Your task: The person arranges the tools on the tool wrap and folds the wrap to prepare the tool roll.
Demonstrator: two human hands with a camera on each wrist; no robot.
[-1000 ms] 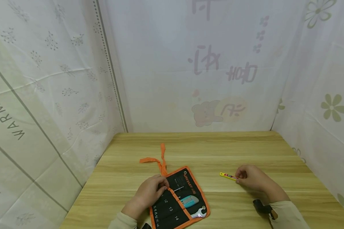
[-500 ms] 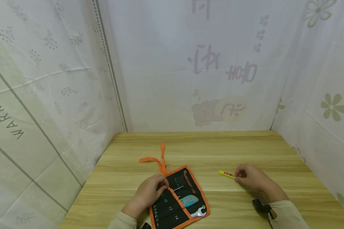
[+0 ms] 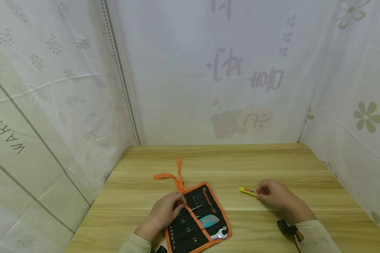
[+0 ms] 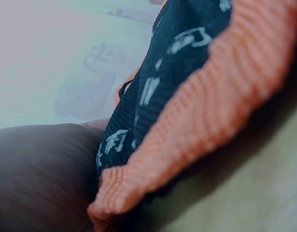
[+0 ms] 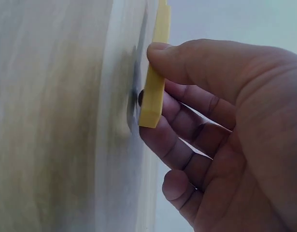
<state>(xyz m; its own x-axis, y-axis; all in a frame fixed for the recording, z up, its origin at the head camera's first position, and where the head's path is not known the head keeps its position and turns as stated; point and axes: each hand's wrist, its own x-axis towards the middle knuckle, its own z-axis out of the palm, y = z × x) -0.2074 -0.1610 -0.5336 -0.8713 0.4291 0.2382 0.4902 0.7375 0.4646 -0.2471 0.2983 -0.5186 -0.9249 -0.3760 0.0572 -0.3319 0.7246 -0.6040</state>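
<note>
A black tool pouch [image 3: 181, 239] with orange trim lies unrolled at the front middle of the table. My left hand [image 3: 165, 211] pinches the orange edge of its pocket between thumb and fingers. Out of the pocket stick a teal utility knife [image 3: 209, 221], the open end of a wrench [image 3: 220, 234] and a thin metal rod [image 3: 197, 207]. To the right, my right hand [image 3: 278, 197] holds a slim yellow plastic case [image 3: 248, 191] with a printed label by one end. In the right wrist view, thumb and fingers pinch this case [image 5: 154, 99] close to the tabletop.
Orange tie straps [image 3: 178, 179] stretch from the pouch toward the back of the wooden table [image 3: 215, 161]. Patterned curtains [image 3: 177, 70] hang behind the table and on both sides. A black wrist strap piece [image 3: 286, 228] is at the right sleeve.
My right hand has moved slightly left and away from me with the yellow case, toward the pouch. The left hand keeps its pinch on the pocket edge.
</note>
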